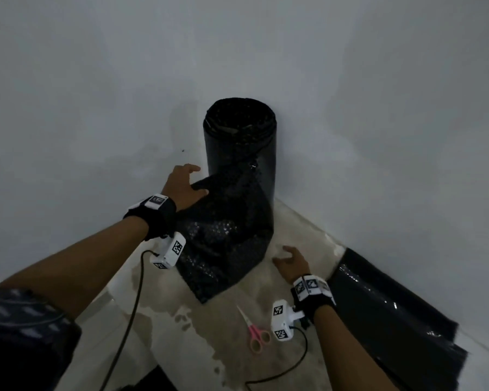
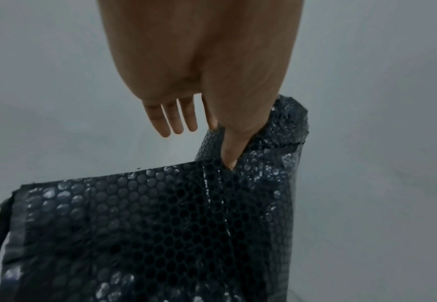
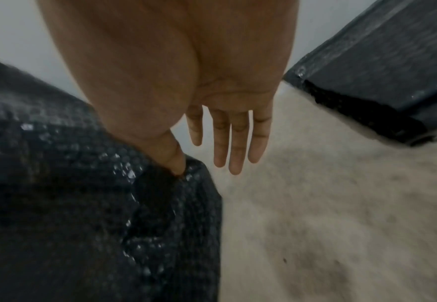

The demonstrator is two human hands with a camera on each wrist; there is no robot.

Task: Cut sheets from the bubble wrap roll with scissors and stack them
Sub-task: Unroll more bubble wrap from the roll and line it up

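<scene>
Bubble wrap roll (image 1: 240,165) upright in far corner. Left hand (image 1: 185,183) pinches loose sheet edge (image 2: 160,173), likely to unroll. Right hand (image 1: 291,262) open, empty, above floor. Scissors (image 1: 254,331) near.

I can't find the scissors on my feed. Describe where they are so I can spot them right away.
Start at the tall black bubble wrap roll standing in the corner, then follow its loose sheet down to the floor. Just past its near corner, beside the right wrist, lie the scissors: small, pink-handled, the only bright thing among black plastic.
</scene>
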